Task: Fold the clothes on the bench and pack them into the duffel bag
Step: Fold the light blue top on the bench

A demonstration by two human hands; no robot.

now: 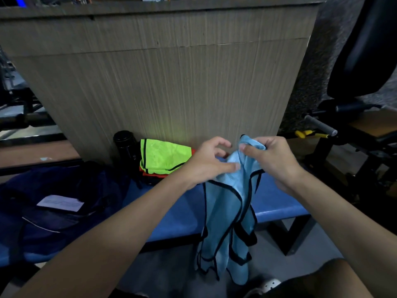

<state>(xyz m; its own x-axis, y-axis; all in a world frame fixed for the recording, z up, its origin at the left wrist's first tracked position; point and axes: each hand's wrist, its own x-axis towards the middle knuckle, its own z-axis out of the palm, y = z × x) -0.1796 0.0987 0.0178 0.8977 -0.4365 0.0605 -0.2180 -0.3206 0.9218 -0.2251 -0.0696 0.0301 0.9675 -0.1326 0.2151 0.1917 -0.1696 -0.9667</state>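
Navy duffel bag [53, 190] lies slumped at the far left of the blue bench [275, 201], with a white tag on top. Next come a black bottle [125, 145] and a neon green bib [163, 155] folded over an orange one [154, 175]. I see the left hand [206, 164] with fingers curled and its thumb against the light blue bib [227, 211]; I cannot tell if it truly grips. The right hand [272, 160] pinches the bunched top edge. The bib hangs past the bench's front edge toward the floor. My worry: with one sure pinch, the slick mesh could slip and drop, or the twisted black-trimmed straps could fold crooked.
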